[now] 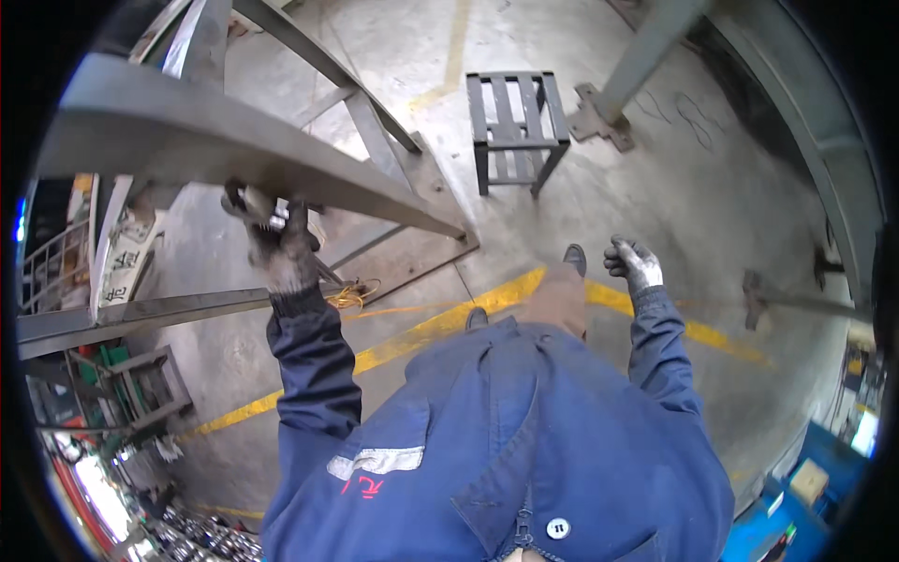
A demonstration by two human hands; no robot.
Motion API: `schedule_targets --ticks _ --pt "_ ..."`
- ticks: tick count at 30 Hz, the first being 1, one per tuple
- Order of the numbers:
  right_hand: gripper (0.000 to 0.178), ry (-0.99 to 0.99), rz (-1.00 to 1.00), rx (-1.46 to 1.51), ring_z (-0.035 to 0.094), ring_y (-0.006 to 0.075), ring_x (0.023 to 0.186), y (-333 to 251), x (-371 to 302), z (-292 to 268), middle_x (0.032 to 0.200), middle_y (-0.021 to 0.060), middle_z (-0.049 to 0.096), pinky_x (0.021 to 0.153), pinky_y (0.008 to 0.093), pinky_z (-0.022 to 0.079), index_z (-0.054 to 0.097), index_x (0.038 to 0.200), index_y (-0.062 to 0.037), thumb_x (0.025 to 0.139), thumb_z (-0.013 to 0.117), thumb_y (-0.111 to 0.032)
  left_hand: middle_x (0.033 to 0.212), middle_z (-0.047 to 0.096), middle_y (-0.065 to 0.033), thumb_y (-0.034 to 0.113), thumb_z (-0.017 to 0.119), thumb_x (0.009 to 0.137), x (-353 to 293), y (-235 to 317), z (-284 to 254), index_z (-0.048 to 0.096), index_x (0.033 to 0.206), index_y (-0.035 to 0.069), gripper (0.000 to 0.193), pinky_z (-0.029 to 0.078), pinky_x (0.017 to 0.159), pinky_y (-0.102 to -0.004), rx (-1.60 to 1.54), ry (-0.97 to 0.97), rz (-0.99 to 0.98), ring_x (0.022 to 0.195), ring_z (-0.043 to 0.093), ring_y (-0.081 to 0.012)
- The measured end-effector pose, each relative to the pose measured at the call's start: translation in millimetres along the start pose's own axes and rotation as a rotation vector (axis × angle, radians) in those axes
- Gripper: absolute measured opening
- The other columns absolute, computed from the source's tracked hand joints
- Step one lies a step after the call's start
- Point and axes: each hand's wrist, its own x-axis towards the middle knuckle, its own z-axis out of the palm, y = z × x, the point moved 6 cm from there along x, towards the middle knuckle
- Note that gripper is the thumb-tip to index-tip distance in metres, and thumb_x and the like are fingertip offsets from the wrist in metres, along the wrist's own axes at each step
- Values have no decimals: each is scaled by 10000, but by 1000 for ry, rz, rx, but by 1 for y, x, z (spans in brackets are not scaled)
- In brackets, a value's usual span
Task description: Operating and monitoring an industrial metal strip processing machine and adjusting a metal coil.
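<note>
My left hand (281,245), in a glove with blackened fingers, is raised at the underside of a thick grey steel beam (253,145). Its fingers curl around something with a shiny metal part, partly hidden and blurred, whose kind I cannot make out. Whether the hand also presses on the beam is unclear. My right hand (635,263), in a pale glove with dark fingertips, hangs to the right of my legs. Its fingers are curled in, and nothing shows in them.
A dark slatted metal stool (515,112) stands ahead. Beside it a grey post (646,61) rises from a bolted foot. The steel frame rests on a base plate (435,192); orange cord (351,294) lies near its edge. Yellow lines (412,343) cross the floor. Blue equipment (796,501) is at lower right.
</note>
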Motion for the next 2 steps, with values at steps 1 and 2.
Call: schedule_targets --ticks 1,2 --pt "369 -30 -3 -20 637 176 706 -10 32 8 877 111 659 601 258 517 576 1148 13 892 610 -249 990 626 -55 231 655 837 -1 0 6 383 1354 64 607 401 441 -236 -32 -14 10 483 497 -92" --pt "369 -64 -25 -31 637 176 706 -25 66 15 877 111 659 601 258 517 576 1148 13 892 610 -249 1050 626 -65 225 650 841 -3 -3 13 267 1439 84 724 415 440 -234 -65 -33 16 491 518 -102"
